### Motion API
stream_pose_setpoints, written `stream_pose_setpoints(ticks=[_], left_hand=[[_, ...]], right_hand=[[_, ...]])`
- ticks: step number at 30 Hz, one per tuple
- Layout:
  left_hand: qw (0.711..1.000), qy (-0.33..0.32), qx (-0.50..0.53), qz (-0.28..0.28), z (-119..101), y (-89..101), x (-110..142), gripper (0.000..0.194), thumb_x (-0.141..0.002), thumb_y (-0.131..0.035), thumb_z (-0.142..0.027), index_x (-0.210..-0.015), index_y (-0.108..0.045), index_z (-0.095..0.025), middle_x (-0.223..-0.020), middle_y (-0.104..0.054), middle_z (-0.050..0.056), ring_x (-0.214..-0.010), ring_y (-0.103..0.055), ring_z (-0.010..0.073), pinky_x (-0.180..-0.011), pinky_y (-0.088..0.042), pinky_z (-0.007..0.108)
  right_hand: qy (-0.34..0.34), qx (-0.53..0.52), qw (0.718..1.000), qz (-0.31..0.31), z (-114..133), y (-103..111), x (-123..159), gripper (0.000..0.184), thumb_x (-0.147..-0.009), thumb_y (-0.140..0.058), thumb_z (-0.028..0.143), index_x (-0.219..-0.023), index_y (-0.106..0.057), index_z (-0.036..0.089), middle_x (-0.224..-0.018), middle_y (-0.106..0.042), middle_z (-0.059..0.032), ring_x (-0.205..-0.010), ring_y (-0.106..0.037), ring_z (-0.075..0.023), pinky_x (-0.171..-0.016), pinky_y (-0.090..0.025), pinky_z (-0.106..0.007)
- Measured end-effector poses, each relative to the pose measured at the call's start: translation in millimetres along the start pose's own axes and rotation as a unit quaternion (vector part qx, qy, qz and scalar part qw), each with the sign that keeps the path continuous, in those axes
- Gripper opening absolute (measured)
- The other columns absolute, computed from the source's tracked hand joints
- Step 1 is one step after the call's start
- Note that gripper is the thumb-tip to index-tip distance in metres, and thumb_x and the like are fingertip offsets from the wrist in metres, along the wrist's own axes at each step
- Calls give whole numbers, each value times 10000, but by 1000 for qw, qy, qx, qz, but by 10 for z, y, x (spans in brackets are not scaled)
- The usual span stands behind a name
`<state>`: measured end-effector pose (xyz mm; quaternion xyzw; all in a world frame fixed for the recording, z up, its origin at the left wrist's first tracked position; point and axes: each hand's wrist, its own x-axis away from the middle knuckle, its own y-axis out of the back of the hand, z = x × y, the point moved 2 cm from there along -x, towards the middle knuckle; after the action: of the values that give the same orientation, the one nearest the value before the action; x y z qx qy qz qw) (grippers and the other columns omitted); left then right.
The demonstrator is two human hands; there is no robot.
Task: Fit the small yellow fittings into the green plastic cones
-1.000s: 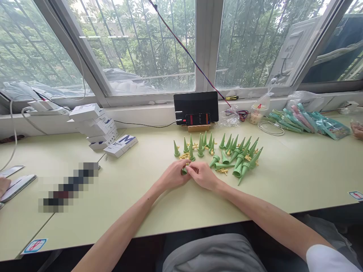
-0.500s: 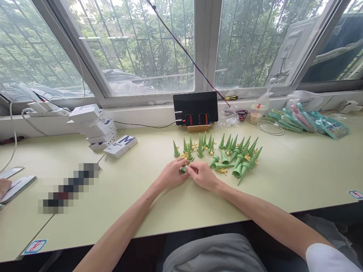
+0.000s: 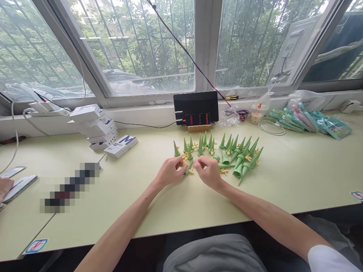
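My left hand [image 3: 169, 172] pinches a green cone-shaped spike [image 3: 188, 166] with a small yellow part on it, tilted above the pale green table [image 3: 159, 204]. Just right of it, my right hand [image 3: 209, 171] is raised with its fingers curled; whether they hold anything is hidden. Behind the hands, several green cones stand upright [image 3: 200, 146] in a row. A heap of green cones lies on its side [image 3: 241, 158] to the right. Small yellow pieces [image 3: 224, 171] are scattered among them.
A phone [image 3: 197, 119] leans against a black stand [image 3: 195, 104] at the back. White boxes [image 3: 93, 124] are stacked at the left. At the back right lie teal packets [image 3: 306, 120], a coiled cable [image 3: 270, 127] and a bagged cup [image 3: 257, 112]. Another person's hand [image 3: 5, 186] shows at the far left.
My hands, pressed together over the cone before, have drawn apart and moved a little toward the cones. The cone now shows tilted in my left fingers.
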<state>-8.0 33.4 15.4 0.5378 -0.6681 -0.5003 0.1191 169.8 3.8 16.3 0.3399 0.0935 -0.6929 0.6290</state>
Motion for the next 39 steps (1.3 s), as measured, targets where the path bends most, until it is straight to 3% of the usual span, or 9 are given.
stream_pose_setpoints(ticks=[3,5,8,14,17,24,28,33,39], left_hand=[[1000,7,8,8,33,-31,16,311,-853,-549,-285,-606,-385,-190,-535,-358,-59,-512,-289,92,-526,-266,243],[1000,12,16,0,54,-35,23,334,-871,-532,-293,-602,-361,-191,-535,-350,-58,-516,-277,94,-525,-258,247],[999,24,18,-25,81,-18,26,374,-893,-511,-300,-592,-318,-192,-538,-303,-56,-530,-239,99,-524,-240,256],[996,32,22,-76,99,5,9,408,-893,-491,-283,-562,-271,-192,-541,-229,-51,-544,-191,105,-515,-223,261],[996,33,22,-86,104,-10,5,405,-895,-485,-298,-563,-278,-191,-545,-233,-50,-546,-190,105,-517,-230,258],[994,29,33,-99,115,-37,6,406,-882,-489,-293,-555,-272,-192,-531,-241,-51,-532,-194,103,-516,-230,253],[993,33,34,-107,106,-38,8,402,-881,-488,-289,-557,-272,-191,-534,-241,-51,-535,-194,102,-520,-232,253],[992,38,36,-114,104,-27,6,394,-885,-499,-289,-565,-291,-190,-536,-252,-52,-540,-200,102,-520,-236,249],[991,39,41,-122,113,-30,7,396,-896,-509,-298,-567,-319,-188,-528,-270,-54,-530,-216,99,-516,-246,243]], right_hand=[[58,34,997,-48,58,60,21,404,-933,-455,321,-555,-356,219,-514,-403,11,-498,-364,-123,-514,-317,-280],[109,48,992,-31,110,65,62,404,-932,-444,290,-562,-295,225,-504,-357,18,-478,-320,-120,-493,-282,-286],[206,71,972,84,229,25,185,415,-906,-490,241,-577,-238,225,-504,-316,29,-470,-255,-122,-482,-236,-307],[364,71,875,313,391,98,488,425,-870,-559,153,-556,-283,226,-504,-273,54,-437,-239,-114,-437,-226,-308],[358,116,874,306,229,294,407,375,-921,-540,196,-583,-380,233,-534,-354,38,-469,-309,-124,-465,-258,-310],[249,338,889,185,-324,892,-146,343,-1006,-379,209,-719,-566,184,-674,-548,-43,-584,-457,-137,-551,-310,-291],[224,376,887,146,-493,1092,-292,299,-999,-394,213,-799,-613,171,-728,-596,-62,-589,-475,-139,-541,-309,-276],[213,389,883,151,-621,1096,-324,270,-994,-408,217,-852,-632,163,-732,-594,-54,-549,-431,-127,-530,-305,-263],[226,361,881,206,-504,828,-286,260,-1007,-415,212,-879,-634,156,-777,-602,-63,-634,-502,-151,-572,-331,-272]])
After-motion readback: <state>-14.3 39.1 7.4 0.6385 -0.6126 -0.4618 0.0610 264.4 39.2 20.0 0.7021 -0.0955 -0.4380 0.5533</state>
